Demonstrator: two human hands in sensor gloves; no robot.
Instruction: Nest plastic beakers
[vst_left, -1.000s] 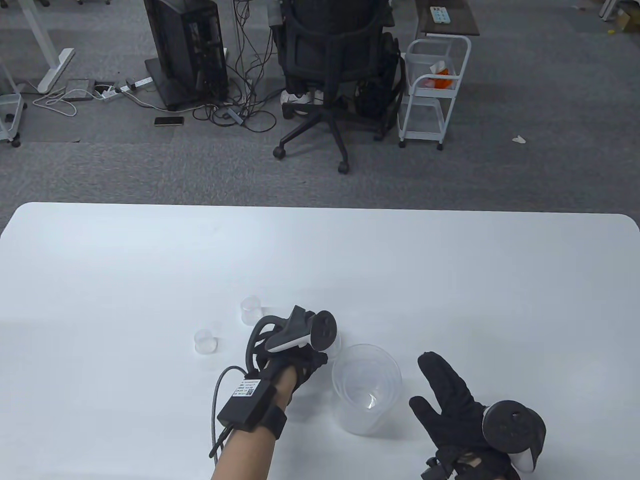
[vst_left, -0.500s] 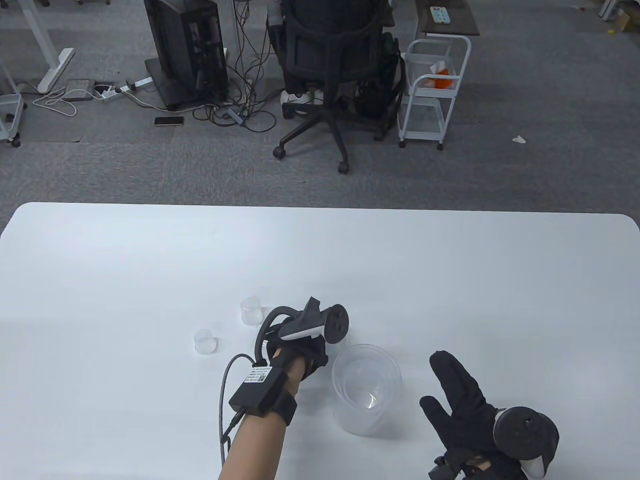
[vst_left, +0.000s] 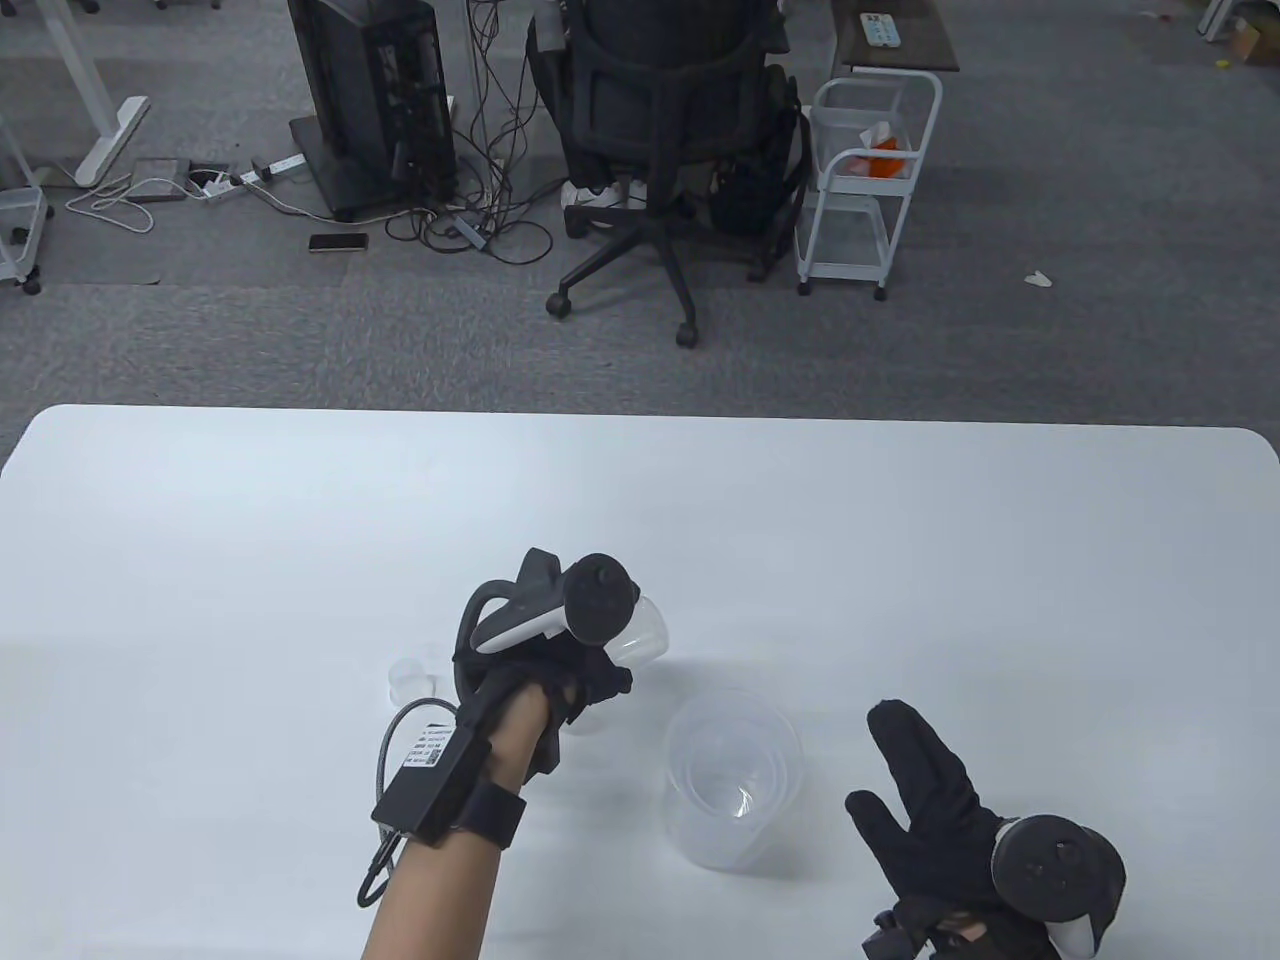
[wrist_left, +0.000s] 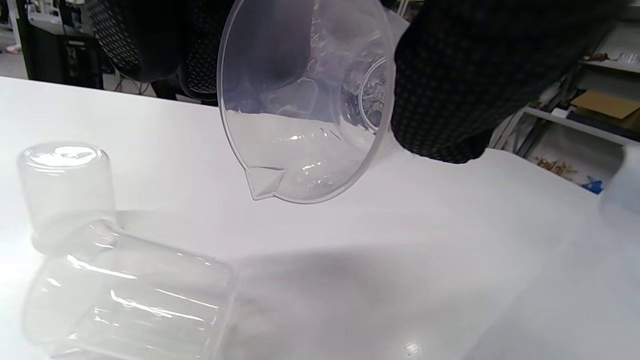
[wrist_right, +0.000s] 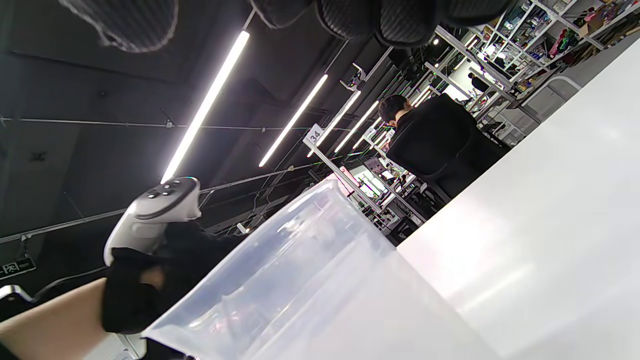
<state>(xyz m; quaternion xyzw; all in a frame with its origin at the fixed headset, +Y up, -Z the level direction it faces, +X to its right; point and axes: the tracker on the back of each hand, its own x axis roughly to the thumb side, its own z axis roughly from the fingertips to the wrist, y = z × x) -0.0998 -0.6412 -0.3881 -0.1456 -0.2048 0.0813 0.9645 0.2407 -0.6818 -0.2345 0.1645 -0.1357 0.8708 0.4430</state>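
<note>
My left hand (vst_left: 600, 665) grips a mid-sized clear beaker (vst_left: 643, 630) and holds it tilted above the table, left of and beyond the large beaker. In the left wrist view the held beaker (wrist_left: 305, 105) shows its open mouth and spout, with gloved fingers (wrist_left: 445, 85) around its sides. The large clear beaker (vst_left: 735, 775) stands upright with smaller ones nested inside; it also fills the right wrist view (wrist_right: 310, 290). My right hand (vst_left: 925, 795) is open and empty, fingers spread, right of the large beaker.
Two small clear beakers (wrist_left: 65, 185) (wrist_left: 130, 300) sit on the table left of the held one; one (vst_left: 408, 678) shows beside my left wrist in the table view, the other is hidden behind the hand. An office chair (vst_left: 670, 130) stands beyond the table's far edge.
My left hand has risen and moved left and away from the large beaker, bringing the mid-sized beaker into sight in its grip. It now covers one small beaker. The right hand has barely moved.
</note>
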